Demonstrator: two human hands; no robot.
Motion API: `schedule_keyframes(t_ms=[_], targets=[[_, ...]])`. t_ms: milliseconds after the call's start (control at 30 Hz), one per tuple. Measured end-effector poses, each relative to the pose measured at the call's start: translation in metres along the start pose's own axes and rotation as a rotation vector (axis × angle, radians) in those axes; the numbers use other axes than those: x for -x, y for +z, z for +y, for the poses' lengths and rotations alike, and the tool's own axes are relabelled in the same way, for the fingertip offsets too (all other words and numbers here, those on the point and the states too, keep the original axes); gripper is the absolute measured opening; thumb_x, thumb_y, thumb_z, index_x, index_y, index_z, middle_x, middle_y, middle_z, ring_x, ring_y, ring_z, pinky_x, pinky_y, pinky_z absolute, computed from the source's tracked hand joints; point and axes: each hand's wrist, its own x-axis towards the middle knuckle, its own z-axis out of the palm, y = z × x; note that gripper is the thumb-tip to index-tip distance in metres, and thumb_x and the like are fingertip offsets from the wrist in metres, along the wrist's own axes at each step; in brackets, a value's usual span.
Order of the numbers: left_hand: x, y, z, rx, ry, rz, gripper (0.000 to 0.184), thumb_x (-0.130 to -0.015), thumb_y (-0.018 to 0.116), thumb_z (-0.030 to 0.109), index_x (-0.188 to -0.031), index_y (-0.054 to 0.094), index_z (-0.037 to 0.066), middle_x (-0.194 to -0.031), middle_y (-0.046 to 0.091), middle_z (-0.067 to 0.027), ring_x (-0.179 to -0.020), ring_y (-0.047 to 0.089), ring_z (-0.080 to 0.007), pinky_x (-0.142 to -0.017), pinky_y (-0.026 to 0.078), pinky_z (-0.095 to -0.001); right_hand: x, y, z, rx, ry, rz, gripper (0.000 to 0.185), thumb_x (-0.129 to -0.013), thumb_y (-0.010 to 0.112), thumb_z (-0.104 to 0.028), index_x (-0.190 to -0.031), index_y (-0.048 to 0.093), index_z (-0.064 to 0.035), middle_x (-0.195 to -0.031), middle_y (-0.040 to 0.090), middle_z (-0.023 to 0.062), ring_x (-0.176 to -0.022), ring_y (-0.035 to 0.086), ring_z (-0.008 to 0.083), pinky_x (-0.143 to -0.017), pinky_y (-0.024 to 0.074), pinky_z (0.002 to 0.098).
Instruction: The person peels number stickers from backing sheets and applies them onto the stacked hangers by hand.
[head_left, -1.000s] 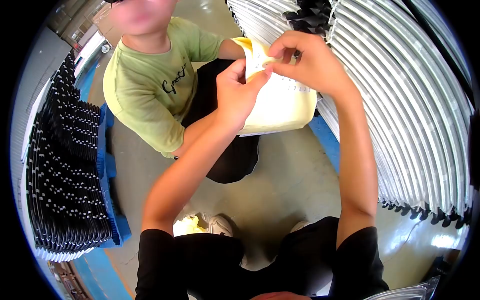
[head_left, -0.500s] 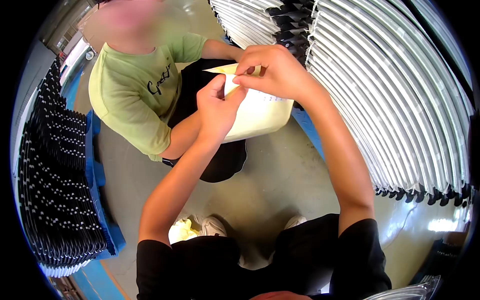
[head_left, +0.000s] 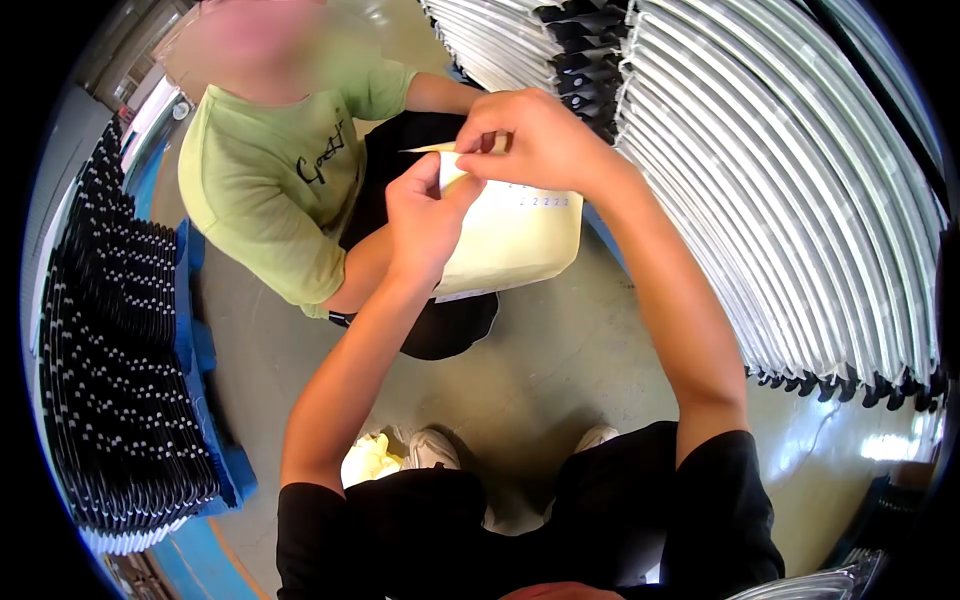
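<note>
A pale yellow sheet (head_left: 515, 245) with a row of small printed digits hangs in front of me, its lower edge curved. My left hand (head_left: 428, 215) pinches its upper left part, thumb against bent fingers. There, a small white piece of paper (head_left: 451, 172) shows between my two hands; whether it is a folded part of the sheet or separate, I cannot tell. My right hand (head_left: 530, 140) is closed at the same upper edge, thumb and fingertips pinched beside the left thumb. The fingers hide what exactly lies between them.
A person in a light green shirt (head_left: 270, 190) crouches across from me, one arm passing behind the sheet. Stacked silver tubes with black ends (head_left: 760, 200) rise at the right. Black stacked frames (head_left: 120, 380) stand on a blue pallet (head_left: 235, 475) at left. Crumpled yellow paper (head_left: 370, 458) lies by my shoe.
Both my hands have shifted slightly left, still pinching at the sheet's top. The sheet has tilted, and more of its printed digits show.
</note>
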Motion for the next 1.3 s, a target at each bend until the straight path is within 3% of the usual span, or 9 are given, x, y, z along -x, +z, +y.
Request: schedule_keyframes(t_ms=[533, 700, 800, 867, 933, 967, 1033, 1167, 1300], targets=[[0.001, -0.001, -0.001, -0.025, -0.038, -0.074, 0.019, -0.086, 0.068, 0.001, -0.104, 0.064, -0.004, -0.092, 0.069, -0.007, -0.078, 0.064, -0.009, -0.069, 0.051, -0.0237, 0.001, -0.004, 0.012, -0.27, 0.157, -0.098, 0.009, -0.08, 0.071, -0.006, -0.087, 0.072, -0.0006, -0.083, 0.067, 0.0047, -0.072, 0.062, 0.0111, -0.064, 0.0504, 0.025], [0.001, 0.002, -0.006, 0.015, -0.037, -0.054, 0.017, -0.084, 0.071, 0.001, -0.098, 0.065, -0.005, -0.086, 0.068, -0.0049, -0.074, 0.062, -0.0074, -0.064, 0.05, -0.0226, 0.002, 0.001, 0.02, -0.27, 0.193, -0.097, 0.01, -0.083, 0.067, -0.005, -0.091, 0.071, 0.0004, -0.081, 0.067, 0.0037, -0.071, 0.061, 0.01, -0.065, 0.0499, 0.0251], [0.001, 0.005, -0.008, 0.049, -0.07, -0.059, 0.018, -0.084, 0.071, 0.001, -0.1, 0.065, -0.005, -0.087, 0.068, -0.0053, -0.075, 0.062, -0.0076, -0.065, 0.051, -0.0226, 0.005, 0.002, 0.03, -0.32, 0.269, -0.007, 0.009, -0.084, 0.066, -0.006, -0.09, 0.071, -0.0003, -0.076, 0.067, 0.0034, -0.068, 0.06, 0.0085, -0.063, 0.0493, 0.0235], [0.004, 0.008, -0.006, 0.061, -0.102, -0.074, 0.02, -0.085, 0.07, 0.001, -0.102, 0.064, -0.005, -0.093, 0.071, -0.0094, -0.079, 0.066, -0.011, -0.071, 0.053, -0.0257, 0.011, 0.005, 0.051, -0.552, 0.467, 0.293, 0.009, -0.084, 0.066, -0.006, -0.089, 0.071, 0.0004, -0.072, 0.066, 0.0036, -0.062, 0.058, 0.0072, -0.057, 0.0477, 0.0223], [0.008, 0.011, -0.001, 0.068, -0.138, -0.082, 0.019, -0.085, 0.07, 0.001, -0.102, 0.064, -0.005, -0.093, 0.071, -0.0093, -0.079, 0.066, -0.011, -0.071, 0.053, -0.0258, 0.023, 0.021, 0.109, -0.357, 0.393, 0.784, 0.011, -0.082, 0.065, -0.006, -0.086, 0.071, 0.0019, -0.068, 0.067, 0.0056, -0.058, 0.059, 0.009, -0.052, 0.046, 0.0234], [0.01, 0.013, 0.001, 0.074, -0.171, -0.085, 0.019, -0.085, 0.07, 0.001, -0.102, 0.064, -0.005, -0.093, 0.071, -0.0092, -0.079, 0.066, -0.0111, -0.071, 0.053, -0.0258, 0.027, 0.025, 0.125, -0.23, 0.535, 0.985, 0.011, -0.081, 0.066, -0.008, -0.085, 0.072, 0.0012, -0.063, 0.067, 0.0066, -0.055, 0.06, 0.0109, -0.053, 0.0469, 0.0263], [0.014, 0.016, -0.001, 0.087, -0.168, -0.104, 0.019, -0.085, 0.07, 0.0, -0.102, 0.064, -0.006, -0.093, 0.071, -0.0094, -0.079, 0.066, -0.0113, -0.071, 0.054, -0.026, 0.029, 0.027, 0.145, 0.084, 0.593, 1.187, 0.012, -0.08, 0.068, -0.013, -0.083, 0.073, -0.0025, -0.061, 0.067, 0.0093, -0.051, 0.063, 0.0187, -0.053, 0.0488, 0.0318], [0.021, 0.016, 0.001, 0.067, -0.18, -0.134, 0.021, -0.084, 0.07, 0.0, -0.103, 0.064, -0.006, -0.094, 0.07, -0.0102, -0.08, 0.066, -0.0118, -0.072, 0.054, -0.0263, 0.023, 0.036, 0.155, 0.458, 0.595, 1.172, 0.016, -0.081, 0.069, -0.025, -0.083, 0.075, -0.0106, -0.063, 0.067, 0.0117, -0.056, 0.066, 0.0311, -0.057, 0.0521, 0.0399], [0.025, 0.008, 0.001, 0.088, -0.186, -0.147, 0.022, -0.084, 0.07, 0.001, -0.104, 0.063, -0.007, -0.095, 0.069, -0.0095, -0.081, 0.065, -0.0109, -0.071, 0.053, -0.0254, 0.019, 0.037, 0.171, 0.584, 0.64, 1.157, 0.016, -0.082, 0.068, -0.026, -0.085, 0.076, -0.0125, -0.064, 0.067, 0.0124, -0.058, 0.066, 0.0328, -0.057, 0.0529, 0.041]])
